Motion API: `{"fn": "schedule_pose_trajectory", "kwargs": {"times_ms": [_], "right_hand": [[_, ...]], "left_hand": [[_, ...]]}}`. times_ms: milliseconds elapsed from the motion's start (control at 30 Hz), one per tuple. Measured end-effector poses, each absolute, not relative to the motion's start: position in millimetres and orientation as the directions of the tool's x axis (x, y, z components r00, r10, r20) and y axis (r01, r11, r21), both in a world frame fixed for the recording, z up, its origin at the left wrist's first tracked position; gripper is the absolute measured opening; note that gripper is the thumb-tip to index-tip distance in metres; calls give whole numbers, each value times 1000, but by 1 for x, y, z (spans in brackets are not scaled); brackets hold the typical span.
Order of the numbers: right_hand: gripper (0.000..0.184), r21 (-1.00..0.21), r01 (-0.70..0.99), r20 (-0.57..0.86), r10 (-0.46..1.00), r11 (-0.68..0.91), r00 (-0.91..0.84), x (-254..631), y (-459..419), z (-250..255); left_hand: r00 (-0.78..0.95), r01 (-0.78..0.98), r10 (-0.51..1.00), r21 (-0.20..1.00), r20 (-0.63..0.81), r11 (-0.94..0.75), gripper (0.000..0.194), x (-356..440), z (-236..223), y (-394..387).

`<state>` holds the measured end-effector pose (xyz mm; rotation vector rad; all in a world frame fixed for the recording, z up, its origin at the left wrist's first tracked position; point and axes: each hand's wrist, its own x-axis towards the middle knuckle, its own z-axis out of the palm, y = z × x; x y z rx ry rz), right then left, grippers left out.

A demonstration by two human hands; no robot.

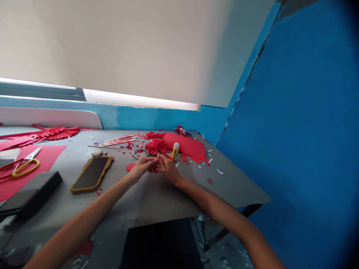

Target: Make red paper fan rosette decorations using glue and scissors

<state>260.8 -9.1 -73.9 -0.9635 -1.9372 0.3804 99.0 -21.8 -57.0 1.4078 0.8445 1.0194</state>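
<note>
Both hands are meeting, the right hand (168, 169) seemingly pinching the near end of the red paper fan (155, 145), ideally lightly to spare its pleats beyond the grip, the left hand's (143, 166) hold unclear.

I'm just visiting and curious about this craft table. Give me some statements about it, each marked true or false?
1. The left hand and right hand are close together by a pleated red paper fan. True.
2. The scissors lie on the phone. False: they lie over a red paper sheet, left of the phone.
3. The glue stick stands upright near the right hand. True.
4. The phone's case is bright blue. False: it is yellowish-brown.
5. The wall on the right is blue. True.
</note>
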Motion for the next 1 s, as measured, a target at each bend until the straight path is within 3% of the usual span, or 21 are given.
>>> {"fn": "schedule_pose_trajectory", "kwargs": {"times_ms": [233, 433, 533, 733, 800, 900, 1000], "right_hand": [[29, -405, 542, 671, 642, 737, -371, 264, -9, -70], [29, -321, 529, 710, 570, 785, -414, 266, -13, -63], [30, -344, 535, 700, 590, 772, -402, 266, -12, -63], [36, -501, 480, 657, 677, 720, -331, 268, -4, -65], [34, -530, 451, 649, 686, 718, -330, 269, 0, -67], [27, -579, 412, 616, 708, 704, -345, 273, 5, -70], [26, -636, 377, 588, 739, 674, -329, 274, 9, -74]], "left_hand": [[367, -39, 918, 989, 147, -143, 45, 100, -58, -23], [350, -20, 925, 989, 146, -148, 43, 102, -53, -26], [338, -7, 925, 984, 171, -180, 44, 102, -49, -27], [352, 132, 915, 957, 198, -258, 44, 86, -45, -9], [311, 298, 914, 886, 262, -355, 40, 74, -45, -1], [258, 623, 902, 654, 345, -428, 29, 53, -46, 6], [294, 764, 905, 494, 306, -415, 26, 32, -45, 7]]}}
